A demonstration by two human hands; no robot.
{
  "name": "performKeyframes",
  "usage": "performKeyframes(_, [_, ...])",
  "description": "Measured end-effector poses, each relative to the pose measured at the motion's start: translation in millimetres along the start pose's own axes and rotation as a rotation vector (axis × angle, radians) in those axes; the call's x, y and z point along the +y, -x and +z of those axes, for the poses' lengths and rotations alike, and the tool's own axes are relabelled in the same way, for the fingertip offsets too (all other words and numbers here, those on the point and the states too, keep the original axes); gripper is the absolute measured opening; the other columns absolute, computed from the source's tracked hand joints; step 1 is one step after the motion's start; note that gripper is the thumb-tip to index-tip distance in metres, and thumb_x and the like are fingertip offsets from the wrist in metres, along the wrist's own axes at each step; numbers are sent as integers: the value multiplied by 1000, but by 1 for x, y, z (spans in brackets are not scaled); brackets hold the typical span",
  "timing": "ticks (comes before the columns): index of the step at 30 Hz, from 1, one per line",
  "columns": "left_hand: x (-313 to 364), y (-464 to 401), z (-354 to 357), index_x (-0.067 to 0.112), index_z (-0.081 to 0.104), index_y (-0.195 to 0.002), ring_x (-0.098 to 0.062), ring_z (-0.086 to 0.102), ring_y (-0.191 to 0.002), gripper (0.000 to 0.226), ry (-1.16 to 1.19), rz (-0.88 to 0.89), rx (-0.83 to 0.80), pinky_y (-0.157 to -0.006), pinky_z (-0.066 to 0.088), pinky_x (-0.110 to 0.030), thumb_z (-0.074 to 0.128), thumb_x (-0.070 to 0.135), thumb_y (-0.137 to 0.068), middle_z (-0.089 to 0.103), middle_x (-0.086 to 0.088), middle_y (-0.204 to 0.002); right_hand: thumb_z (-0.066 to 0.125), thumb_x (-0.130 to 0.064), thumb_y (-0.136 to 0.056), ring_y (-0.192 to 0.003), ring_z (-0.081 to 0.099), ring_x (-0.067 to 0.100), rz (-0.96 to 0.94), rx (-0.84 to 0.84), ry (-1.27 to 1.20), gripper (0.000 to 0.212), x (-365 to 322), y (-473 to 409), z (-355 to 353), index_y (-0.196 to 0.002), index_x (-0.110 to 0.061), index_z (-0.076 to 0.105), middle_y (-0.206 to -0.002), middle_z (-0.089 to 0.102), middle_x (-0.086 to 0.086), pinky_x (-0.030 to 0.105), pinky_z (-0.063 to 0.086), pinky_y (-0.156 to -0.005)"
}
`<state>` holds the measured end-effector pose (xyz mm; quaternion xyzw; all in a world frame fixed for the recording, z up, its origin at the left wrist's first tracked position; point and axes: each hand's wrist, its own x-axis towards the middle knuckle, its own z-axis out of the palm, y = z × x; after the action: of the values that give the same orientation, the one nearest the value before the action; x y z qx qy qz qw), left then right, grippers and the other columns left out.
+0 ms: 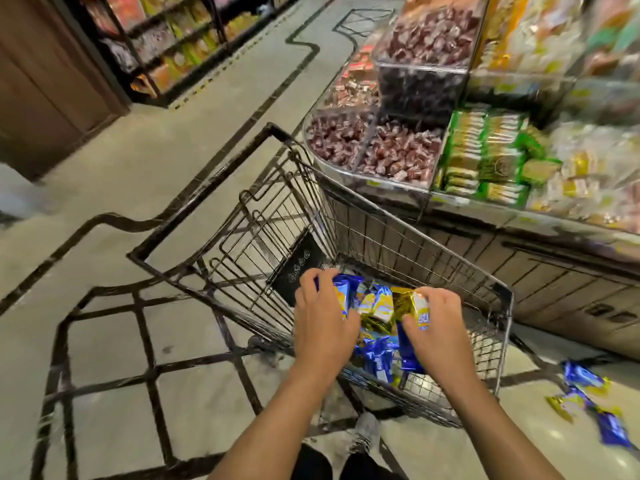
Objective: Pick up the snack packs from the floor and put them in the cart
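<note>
Floor: pale shop tiles [145, 168] crossed by dark inlaid lines, an aisle running away at upper left.
Cart: black wire cart [377, 230] stands just beside the display counter [540, 271]; its handle bar is on the far side from the person.
Left hand: left hand [323, 320] is over the basket, fingers curled round a blue and yellow snack pack [343, 294].
Right hand: right hand [438, 332] is also over the basket, thumb and fingers pinching a gold and blue pack [412, 306].
Packs in cart: more blue and gold packs [375, 355] lie heaped in the basket between and under the two hands.
Packs on floor: several blue and gold packs [585, 400] lie scattered on the tiles to the right of the cart, near the counter's base.
Counter: clear bins of dark red wrapped sweets [374, 147], with green packets [485, 154] next to them.
Background: stocked shelves [173, 46] at upper left, blurred.
Person: dark trouser legs and a pale shoe [363, 434] at the bottom edge.
</note>
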<state>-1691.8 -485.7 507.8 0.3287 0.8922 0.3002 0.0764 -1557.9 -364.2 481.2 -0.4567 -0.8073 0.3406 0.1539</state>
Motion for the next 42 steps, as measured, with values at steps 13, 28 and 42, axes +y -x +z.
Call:
performKeyframes(13, [-44,-94,165,20,38,-132,-28,34,-136,71,-131,-2,-382,-108,37,-37,79,24,-74,30,-7,-142,69,-27,-81,-110,53,24,352,-98,86,53,108,-85,80,-130,-20,49,-130,39,3,40,49,-86])
performKeyframes(28, [-118,-105,292,16,38,-132,-31,42,-120,71,-251,-73,-613,-92,47,-43,79,33,-77,28,-6,-136,68,-29,-86,-96,48,24,504,-180,136,48,196,-129,177,-125,-18,42,-120,33,2,34,43,-69])
performKeyframes(42, [-115,-100,274,17,33,-139,-25,37,-128,71,-216,-46,-682,-88,53,-37,76,33,-84,27,-5,-143,71,-40,-84,-122,36,31,550,-142,228,59,190,-131,176,-130,-18,43,-137,29,9,34,44,-75])
